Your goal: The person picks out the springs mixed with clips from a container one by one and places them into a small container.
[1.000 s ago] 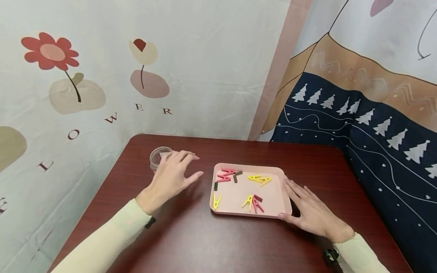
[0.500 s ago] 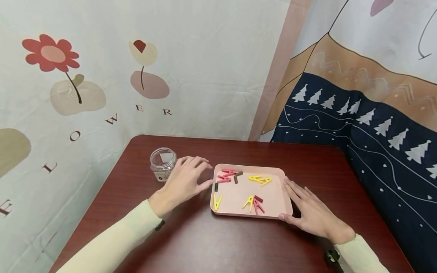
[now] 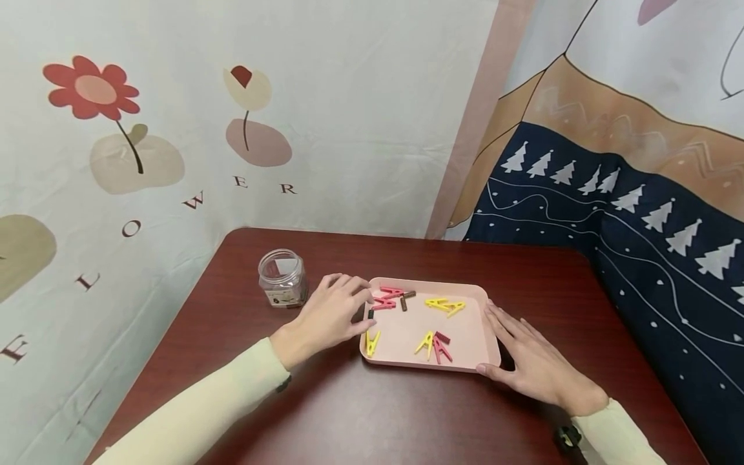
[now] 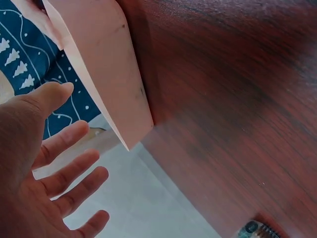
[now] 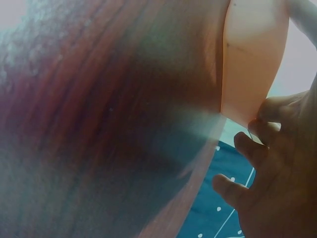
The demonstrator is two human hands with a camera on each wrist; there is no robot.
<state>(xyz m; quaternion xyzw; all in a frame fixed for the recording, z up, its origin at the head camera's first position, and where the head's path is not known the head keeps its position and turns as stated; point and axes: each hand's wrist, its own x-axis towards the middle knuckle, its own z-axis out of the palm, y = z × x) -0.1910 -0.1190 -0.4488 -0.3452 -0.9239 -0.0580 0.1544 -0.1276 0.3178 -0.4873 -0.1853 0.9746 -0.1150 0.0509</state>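
Left grip (image 3: 330,314) is released, nothing in it: fingers loosely bent and spread over the left rim of the pink tray (image 3: 401,330), masking part of that rim. Right grip (image 3: 537,365) isn't clenched either, fingers fairly straight, touching the tray's right side, thumb at the near right corner. Left wrist view gets only the outer tray wall, top cut off, interior not visible; right wrist view is dark and blurry. Tray sits mid-worktop (image 3: 372,413). Inside: red clip pieces (image 3: 391,293) far left, overlap hard to sort out; brown springs (image 3: 403,304) beside them; dark green spring (image 3: 371,314) by the left fingertips; yellow clip piece (image 3: 372,344) near left, yellow pair (image 3: 444,305) far right, yellow-and-red pair (image 3: 440,351) near middle. Clear jar (image 3: 283,282) upright, lidless, left of tray; can't make out its contents
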